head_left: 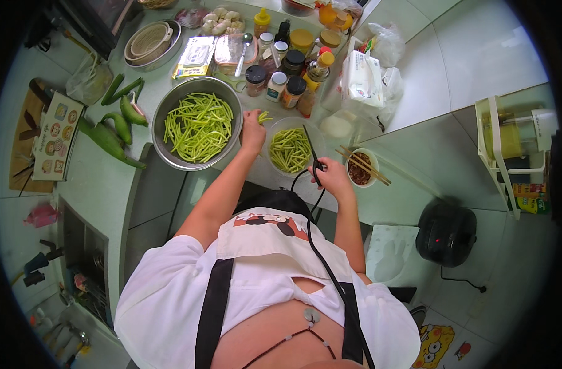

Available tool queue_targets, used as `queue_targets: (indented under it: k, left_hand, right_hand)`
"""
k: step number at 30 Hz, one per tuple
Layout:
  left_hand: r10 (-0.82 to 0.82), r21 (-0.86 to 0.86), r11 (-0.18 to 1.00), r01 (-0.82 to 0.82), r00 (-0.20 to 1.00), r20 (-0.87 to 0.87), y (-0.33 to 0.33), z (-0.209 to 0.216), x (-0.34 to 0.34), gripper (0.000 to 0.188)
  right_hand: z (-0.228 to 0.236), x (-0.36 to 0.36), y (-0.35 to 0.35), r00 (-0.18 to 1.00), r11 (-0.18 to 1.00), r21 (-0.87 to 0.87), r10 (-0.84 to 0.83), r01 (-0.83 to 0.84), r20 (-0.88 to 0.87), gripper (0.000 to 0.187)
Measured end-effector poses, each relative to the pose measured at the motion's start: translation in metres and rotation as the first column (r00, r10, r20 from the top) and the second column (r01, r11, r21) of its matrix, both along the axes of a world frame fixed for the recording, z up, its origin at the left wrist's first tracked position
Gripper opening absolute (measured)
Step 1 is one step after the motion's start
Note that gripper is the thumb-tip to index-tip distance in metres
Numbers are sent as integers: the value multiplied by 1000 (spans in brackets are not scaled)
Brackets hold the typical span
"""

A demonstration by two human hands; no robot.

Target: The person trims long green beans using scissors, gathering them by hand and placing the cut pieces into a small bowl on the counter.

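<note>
My left hand [253, 132] is closed around a few thin green stalks [264, 117], their tips showing past its fingers. It is beside the rim of a large steel bowl [160, 147], which holds a heap of the same stalks [198, 128]. My right hand [332, 176] grips a pair of dark scissors [313, 146], their blades pointing up and away from me. The blades reach across the right part of a clear bowl [273, 165] with shorter cut stalks [290, 150] in it. Just right of that hand stands a white bowl [372, 181] of brown pieces, with chopsticks [364, 165] across it.
Jars and bottles [294, 86] crowd the back of the counter, near a tissue pack [362, 80]. Long green gourds [112, 142] lie left of the steel bowl. A black rice cooker [447, 230] stands at the right. A black cord [314, 243] hangs down my front.
</note>
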State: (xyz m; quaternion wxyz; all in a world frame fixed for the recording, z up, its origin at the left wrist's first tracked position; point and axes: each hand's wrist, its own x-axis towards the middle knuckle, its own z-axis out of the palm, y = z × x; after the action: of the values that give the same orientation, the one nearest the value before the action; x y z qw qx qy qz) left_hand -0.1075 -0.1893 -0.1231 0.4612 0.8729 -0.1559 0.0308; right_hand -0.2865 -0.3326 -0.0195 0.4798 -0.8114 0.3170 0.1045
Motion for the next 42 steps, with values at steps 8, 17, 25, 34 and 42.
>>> queue_targets:
  k: [8, 17, 25, 34, 42]
  left_hand:
    - [197, 309, 939, -153, 973, -117, -18, -10, 32, 38]
    - [175, 461, 887, -8, 930, -322, -15, -17, 30, 19]
    - [97, 139, 987, -79, 988, -123, 17, -2, -22, 15]
    - [-193, -110, 976, 189, 981, -27, 7, 53, -63, 20]
    - [-308, -297, 937, 182, 831, -462, 20, 64, -24, 21]
  right_hand:
    - [-3, -8, -8, 999, 998, 66, 2, -5, 44, 28]
    - [-7, -23, -13, 1000, 998, 58, -4, 2, 24, 30]
    - [-34, -31, -15, 999, 972, -236, -6, 15, 40, 40]
    - [-10, -15, -1, 999, 841, -540, 25, 4, 47, 32]
    - [-28, -2, 16, 987, 929, -366, 6, 54, 161, 38]
